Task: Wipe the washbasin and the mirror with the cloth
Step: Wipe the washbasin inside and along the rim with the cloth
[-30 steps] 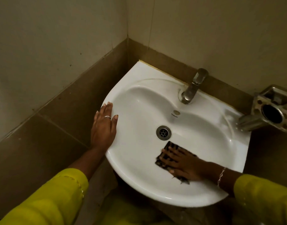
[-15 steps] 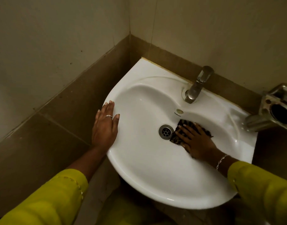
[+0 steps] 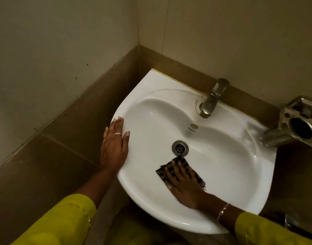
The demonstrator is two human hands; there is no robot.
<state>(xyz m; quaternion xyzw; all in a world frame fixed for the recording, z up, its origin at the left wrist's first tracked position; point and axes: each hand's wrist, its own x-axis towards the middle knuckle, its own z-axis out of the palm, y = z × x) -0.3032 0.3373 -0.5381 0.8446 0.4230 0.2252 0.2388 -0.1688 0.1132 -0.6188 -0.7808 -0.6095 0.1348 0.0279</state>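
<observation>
We see a white washbasin (image 3: 160, 82) set into the corner of two walls. Its back edge lies against a band of brown tiles (image 3: 72, 121), with paler wall above. On the back ledge stands a metal tap (image 3: 210, 101), its spout pointing down towards the bowl, and just below it we make out a small overflow hole (image 3: 194, 126). At the basin's far right corner a metal holder (image 3: 300, 124) with a round dark opening juts out from the wall. Its lower arm reaches over the rim, though we cannot tell whether it touches.

Inside the bowl, the drain (image 3: 180, 148) sits at the bottom, uncovered. The cloth (image 3: 182, 162), dark with a checked pattern, lies on the near slope of the bowl, its far corner just beside the drain's ring. The right hand (image 3: 185, 188) lies flat on it, fingers straight and slightly spread, pressing it to the porcelain. The hand covers much of the cloth, which shows beyond the fingertips and along the hand's right side. A thin bracelet (image 3: 222, 210) circles that wrist.

The left hand (image 3: 113, 147) rests palm down on the basin's left rim, well apart from the cloth. Its fingers are straight and close together and hold nothing, and one of them wears a ring (image 3: 118, 134). Both forearms come out of yellow sleeves (image 3: 63, 223) at the bottom of the view. The bowl shines, and we cannot tell whether it is wet.
</observation>
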